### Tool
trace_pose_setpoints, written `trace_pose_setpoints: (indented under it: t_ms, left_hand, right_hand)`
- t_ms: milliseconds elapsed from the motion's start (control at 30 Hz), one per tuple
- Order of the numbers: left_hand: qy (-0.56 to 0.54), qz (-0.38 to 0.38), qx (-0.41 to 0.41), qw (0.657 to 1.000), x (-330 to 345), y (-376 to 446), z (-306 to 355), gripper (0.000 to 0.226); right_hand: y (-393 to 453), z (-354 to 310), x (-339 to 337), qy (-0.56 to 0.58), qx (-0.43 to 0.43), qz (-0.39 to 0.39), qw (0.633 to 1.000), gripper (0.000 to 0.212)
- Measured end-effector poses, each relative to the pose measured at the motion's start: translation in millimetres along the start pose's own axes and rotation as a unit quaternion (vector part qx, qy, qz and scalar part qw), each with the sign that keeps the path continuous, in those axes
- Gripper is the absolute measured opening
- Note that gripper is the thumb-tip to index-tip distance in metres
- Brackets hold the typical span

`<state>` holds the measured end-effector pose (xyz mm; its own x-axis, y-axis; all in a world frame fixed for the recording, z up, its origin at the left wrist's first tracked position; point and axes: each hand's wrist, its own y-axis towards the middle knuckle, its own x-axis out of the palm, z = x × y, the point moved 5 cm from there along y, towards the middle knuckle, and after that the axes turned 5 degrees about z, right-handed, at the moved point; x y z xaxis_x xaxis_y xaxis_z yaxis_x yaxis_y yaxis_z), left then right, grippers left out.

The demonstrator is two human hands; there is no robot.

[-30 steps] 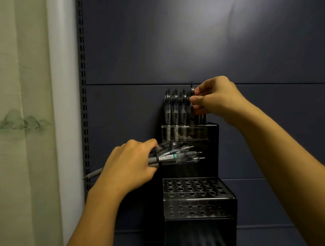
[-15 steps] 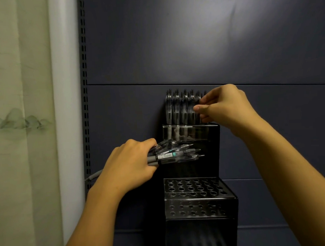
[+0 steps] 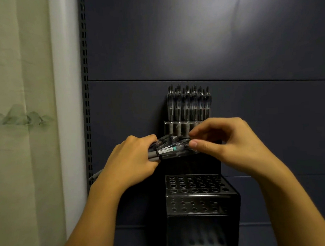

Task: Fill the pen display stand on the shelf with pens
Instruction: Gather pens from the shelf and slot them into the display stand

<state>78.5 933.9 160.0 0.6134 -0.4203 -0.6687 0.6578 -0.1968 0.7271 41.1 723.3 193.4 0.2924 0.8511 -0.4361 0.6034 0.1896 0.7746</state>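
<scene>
Left hand fisted, knuckles up; right hand beside it, thumb and fingers pinching leftward

The pen display stand is black and stepped, set against a dark panel. Its upper tier carries a tight row of upright pens with clear barrels and dark clips, tops all at about one height. The lower tier is a perforated top with rows of round holes, none holding a pen; a second perforated layer shows through its clear front. A bundle of loose pens lies roughly level in front of the stand, between the two tiers; one bears a white label and a teal band.
</scene>
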Motion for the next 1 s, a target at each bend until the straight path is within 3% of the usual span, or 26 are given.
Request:
trace_pose_setpoints:
  t_ms: [233, 800, 1000]
  left_hand:
    - [0.014, 0.011, -0.002, 1.0, -3, -1, 3, 0.022]
    - [0.002, 0.007, 0.002, 1.0, -3, -1, 5, 0.02]
    - [0.08, 0.022, 0.004, 0.997, -9, 0, -4, 0.014]
  right_hand:
    - [-6, 15, 18, 0.009, 0.001, 0.004, 1.0, 0.023]
    - [-10, 23, 19, 0.234, 0.021, 0.051, 0.971, 0.022]
    - [-7, 36, -3, 0.379, 0.054, 0.157, 0.91, 0.016]
